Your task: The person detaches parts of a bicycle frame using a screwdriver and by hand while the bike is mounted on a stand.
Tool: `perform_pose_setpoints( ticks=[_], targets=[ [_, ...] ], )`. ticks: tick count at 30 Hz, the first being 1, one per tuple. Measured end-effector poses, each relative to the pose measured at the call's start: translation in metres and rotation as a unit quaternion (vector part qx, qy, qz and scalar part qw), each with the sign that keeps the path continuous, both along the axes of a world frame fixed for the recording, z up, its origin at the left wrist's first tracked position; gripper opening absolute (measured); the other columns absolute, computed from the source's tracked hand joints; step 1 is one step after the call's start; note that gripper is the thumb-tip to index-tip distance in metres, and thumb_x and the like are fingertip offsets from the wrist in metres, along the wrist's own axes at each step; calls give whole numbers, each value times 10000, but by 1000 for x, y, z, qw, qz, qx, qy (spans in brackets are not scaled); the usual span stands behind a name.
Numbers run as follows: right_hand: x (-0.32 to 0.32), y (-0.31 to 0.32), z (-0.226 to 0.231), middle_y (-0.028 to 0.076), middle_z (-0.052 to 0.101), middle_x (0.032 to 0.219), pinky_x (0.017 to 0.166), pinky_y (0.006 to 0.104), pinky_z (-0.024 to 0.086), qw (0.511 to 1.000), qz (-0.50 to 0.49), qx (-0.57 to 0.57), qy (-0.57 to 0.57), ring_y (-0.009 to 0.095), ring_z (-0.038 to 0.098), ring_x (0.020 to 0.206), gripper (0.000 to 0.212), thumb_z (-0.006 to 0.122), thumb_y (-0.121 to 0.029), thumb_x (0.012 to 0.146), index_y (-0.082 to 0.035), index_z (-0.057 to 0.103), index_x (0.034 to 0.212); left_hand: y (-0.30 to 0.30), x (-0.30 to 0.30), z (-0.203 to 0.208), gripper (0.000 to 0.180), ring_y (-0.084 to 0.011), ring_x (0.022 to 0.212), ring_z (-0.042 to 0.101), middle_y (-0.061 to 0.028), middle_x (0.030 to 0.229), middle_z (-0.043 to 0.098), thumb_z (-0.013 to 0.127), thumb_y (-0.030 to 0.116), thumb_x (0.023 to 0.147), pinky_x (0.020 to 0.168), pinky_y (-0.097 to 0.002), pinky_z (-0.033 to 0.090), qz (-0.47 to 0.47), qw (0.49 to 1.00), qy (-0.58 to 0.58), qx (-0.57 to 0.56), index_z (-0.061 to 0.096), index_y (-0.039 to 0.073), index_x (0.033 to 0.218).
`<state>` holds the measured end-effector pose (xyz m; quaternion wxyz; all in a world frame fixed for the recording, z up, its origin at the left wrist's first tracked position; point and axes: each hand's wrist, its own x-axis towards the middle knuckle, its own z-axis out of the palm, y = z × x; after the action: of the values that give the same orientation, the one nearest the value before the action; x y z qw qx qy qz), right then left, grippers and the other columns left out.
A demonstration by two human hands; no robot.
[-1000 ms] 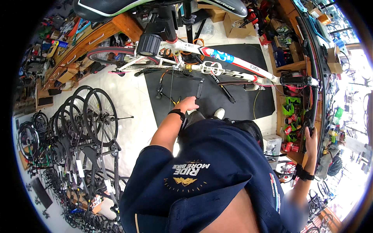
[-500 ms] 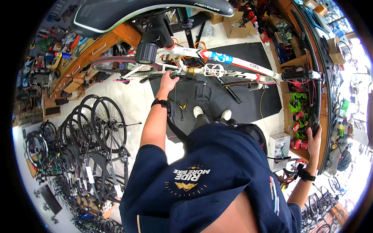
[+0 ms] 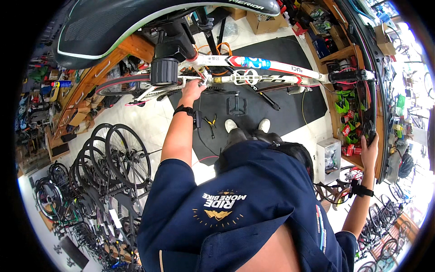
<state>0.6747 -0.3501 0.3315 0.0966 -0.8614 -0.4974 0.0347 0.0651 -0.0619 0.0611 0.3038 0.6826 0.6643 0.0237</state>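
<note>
Bike frame (image 3: 281,67), lower part at L hand (image 3: 192,89) fingers, can't tell if gripping, R hand (image 3: 369,152) clasped rnd handlebar (image 3: 372,109)

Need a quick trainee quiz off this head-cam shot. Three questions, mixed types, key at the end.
1. Multiple choice: which hand is on the handlebar?
A) left only
B) right only
C) both
D) neither
2. True or false: the left hand rests on top of the saddle.
3. Fill in the blank: the yellow-handled pliers lie on a ____ mat.

Key:
1. B: the right hand is at the handlebar's near end.
2. False: it is down at the bicycle frame; exactly what its fingertips touch is hard to make out.
3. black
</note>
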Motion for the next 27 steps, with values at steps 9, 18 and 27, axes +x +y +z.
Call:
perform_pose_setpoints(
  ticks=[9, 18, 27],
  targets=[
    [-30, 13, 36, 216, 588, 1131, 843, 426, 476, 998, -54, -24, -11, 393, 581, 1029, 501, 664, -288, 832, -44, 479, 1229, 19, -19, -14, 469, -353, 981, 619, -170, 1049, 662, 628, 416, 827, 822, -419, 482, -65, 994, -68, 56, 625, 79, 1153],
    [5, -22, 15, 264, 542, 1150, 900, 422, 442, 996, -39, 9, 75, 394, 538, 1074, 598, 669, -236, 819, -1, 393, 1294, -3, -2, -24, 422, -372, 964, 614, -216, 1059, 641, 661, 199, 822, 868, -427, 455, -60, 992, -94, 53, 577, -27, 1169],
    [100, -30, 50, 206, 564, 1226, 970, 348, 425, 924, 115, -86, 355, 283, 558, 1106, 648, 596, -391, 899, 20, 403, 1362, -122, 49, 10, 424, -368, 1125, 510, -219, 1215, 491, 576, 59, 849, 961, -428, 413, 123, 953, -51, 271, 482, -24, 1254]
  ],
)
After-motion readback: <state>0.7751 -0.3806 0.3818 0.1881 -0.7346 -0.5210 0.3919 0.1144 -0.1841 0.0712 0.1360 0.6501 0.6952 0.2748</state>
